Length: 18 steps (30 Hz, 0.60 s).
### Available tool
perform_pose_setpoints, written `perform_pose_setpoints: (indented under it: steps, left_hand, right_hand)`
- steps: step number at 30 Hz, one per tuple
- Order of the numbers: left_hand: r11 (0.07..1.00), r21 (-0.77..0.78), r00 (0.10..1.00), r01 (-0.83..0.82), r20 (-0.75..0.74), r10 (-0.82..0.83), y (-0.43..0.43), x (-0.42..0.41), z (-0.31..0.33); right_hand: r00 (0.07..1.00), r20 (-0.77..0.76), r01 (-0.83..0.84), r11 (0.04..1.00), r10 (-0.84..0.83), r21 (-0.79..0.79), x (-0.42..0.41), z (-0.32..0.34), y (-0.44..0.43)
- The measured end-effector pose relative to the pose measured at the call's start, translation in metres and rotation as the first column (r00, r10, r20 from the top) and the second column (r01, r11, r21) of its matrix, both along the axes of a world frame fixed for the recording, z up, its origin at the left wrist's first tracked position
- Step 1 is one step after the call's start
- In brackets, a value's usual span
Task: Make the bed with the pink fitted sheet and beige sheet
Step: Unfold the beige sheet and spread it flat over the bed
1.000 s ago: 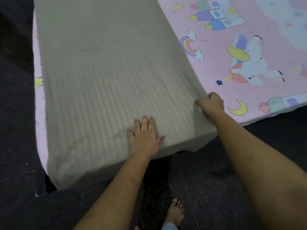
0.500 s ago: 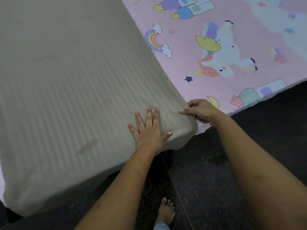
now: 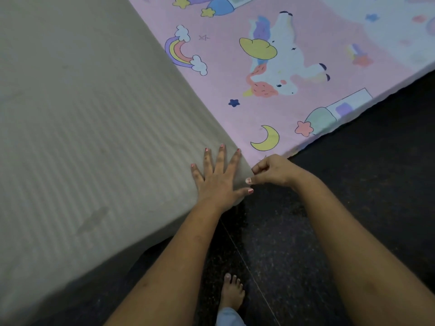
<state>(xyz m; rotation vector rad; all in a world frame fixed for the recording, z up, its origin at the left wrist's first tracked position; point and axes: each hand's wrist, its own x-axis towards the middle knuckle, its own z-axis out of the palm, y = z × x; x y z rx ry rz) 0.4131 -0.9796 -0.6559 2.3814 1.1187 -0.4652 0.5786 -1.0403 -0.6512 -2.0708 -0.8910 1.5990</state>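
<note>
two hands down at the near corner of the bed – let's look. left hand point(image 3: 217, 182) lies flat on the beige sheet point(image 3: 82, 125), palm down, fingers straight and fanned wide, thumb stuck out to the right, pressing the fabric right at its near right corner. it grips nothing, just a spread palm on cloth. right hand point(image 3: 273, 171) sits just beside it, off the bed's near edge, fingers curled in tight with the thumb tip against the very corner of the beige fabric. whether any cloth is actually pinched between thumb and fingers, i cannot tell.

the beige sheet, faintly striped, covers the whole left part of the bed as a long folded band and hangs over the near edge; a small dark mark shows on it toward that edge. the pink fitted sheet point(image 3: 219, 90) is spread over the mattress to the right of it, reaching out to the bed's right edge – its print is on show: a rainbow point(image 3: 182, 52) just beside the beige edge, a unicorn point(image 3: 282, 67) further right, a yellow moon point(image 3: 267, 138) close to the near edge above the right hand.

below the bed, dark speckled floor point(image 3: 353, 184), and one bare foot point(image 3: 231, 292) planted between the two forearms, with a pale blue trouser hem point(image 3: 228, 317) at the bottom.
</note>
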Motion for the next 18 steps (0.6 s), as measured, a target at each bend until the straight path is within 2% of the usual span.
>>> perform_pose_setpoints:
  steps: [2,4,9,11,12,13,14,16,18]
  left_hand:
    - [0.999,0.014,1.0,0.029,-0.006,-0.029,-0.003,0.001,-0.001]
    - [0.999,0.02,0.999,0.047,0.004,-0.047,-0.006,0.001,-0.001]
    - [0.993,0.007,0.992,0.12,0.022,-0.121,-0.015,-0.006,0.005]
    - [0.992,-0.048,0.988,0.12,0.106,-0.115,-0.018,-0.012,0.008]
    - [0.991,-0.098,0.976,0.091,0.206,-0.069,-0.018,-0.016,0.01]
    - [0.988,-0.151,0.941,0.039,0.339,0.015,-0.017,-0.021,0.012]
    - [0.981,-0.192,0.877,-0.035,0.464,0.123,-0.014,-0.027,0.014]
    - [0.952,-0.186,0.732,-0.244,0.609,0.306,-0.007,-0.051,0.015]
    - [0.892,-0.095,0.667,-0.441,0.631,0.397,0.002,-0.087,0.006]
  right_hand:
    - [0.998,-0.053,0.043,0.999,-0.042,0.026,-0.008,-0.004,-0.006]
    - [0.995,-0.102,0.009,1.0,-0.011,-0.016,-0.015,-0.007,-0.012]
    - [0.999,0.014,-0.033,0.995,0.035,-0.097,-0.013,-0.02,-0.03]
    - [0.975,0.163,-0.111,0.963,0.154,-0.246,-0.005,-0.017,-0.036]
    - [0.928,0.301,-0.113,0.938,0.217,-0.326,-0.004,-0.013,-0.039]
    - [0.864,0.455,-0.055,0.938,0.216,-0.342,-0.006,-0.007,-0.04]
    - [0.801,0.583,0.035,0.962,0.136,-0.272,-0.011,0.0,-0.037]
    - [0.678,0.723,0.158,0.987,-0.133,0.034,-0.031,0.013,-0.024]
    - [0.602,0.735,0.098,0.943,-0.312,0.319,-0.063,0.018,-0.004]
